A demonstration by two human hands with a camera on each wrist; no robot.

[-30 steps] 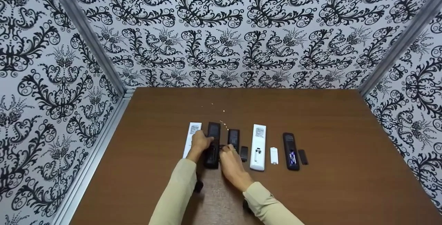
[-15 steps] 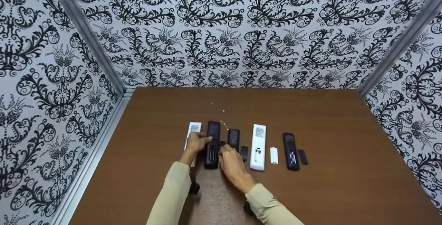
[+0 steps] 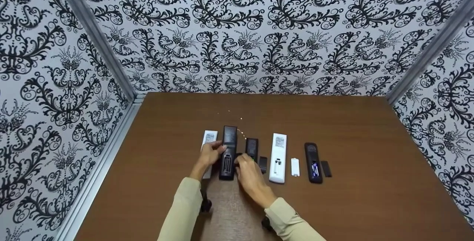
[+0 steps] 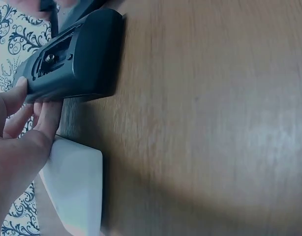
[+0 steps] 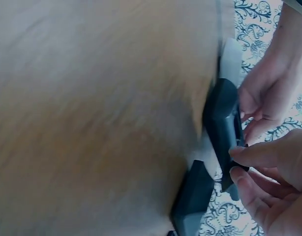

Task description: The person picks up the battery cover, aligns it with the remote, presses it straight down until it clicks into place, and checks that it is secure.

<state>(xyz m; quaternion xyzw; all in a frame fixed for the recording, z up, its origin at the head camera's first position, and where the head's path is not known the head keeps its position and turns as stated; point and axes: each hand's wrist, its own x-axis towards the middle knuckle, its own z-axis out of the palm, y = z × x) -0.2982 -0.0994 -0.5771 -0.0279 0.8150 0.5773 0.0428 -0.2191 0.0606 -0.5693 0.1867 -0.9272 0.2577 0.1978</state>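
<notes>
My left hand (image 3: pixel 208 156) grips the left edge of a long black remote control (image 3: pixel 229 137), thumb on its upturned back and fingers beneath. The remote's battery compartment (image 4: pixel 55 56) is uncovered, with a metal spring showing inside. Close by the remote's right side, my right hand (image 3: pixel 250 178) pinches a small black battery cover (image 5: pixel 242 165) between thumb and fingertips; the fingers hide much of it. A white remote (image 3: pixel 210 136) lies just left of the black one, partly behind my left hand. Right of it is a shorter black remote (image 3: pixel 251 145), partly covered by my right hand.
Farther right on the brown table (image 3: pixel 355 130) lie a black cover (image 3: pixel 263 164), a white remote (image 3: pixel 278 152) with a white cover (image 3: pixel 295 167), and a slim black remote (image 3: pixel 311 156) with batteries showing, its dark cover (image 3: pixel 326 168) alongside. Patterned walls (image 3: pixel 244 48) surround the table.
My left hand has slid leftward off the remote's back to its edge. The remote's far end has tilted up, showing its compartment more fully. My right hand stays beside it.
</notes>
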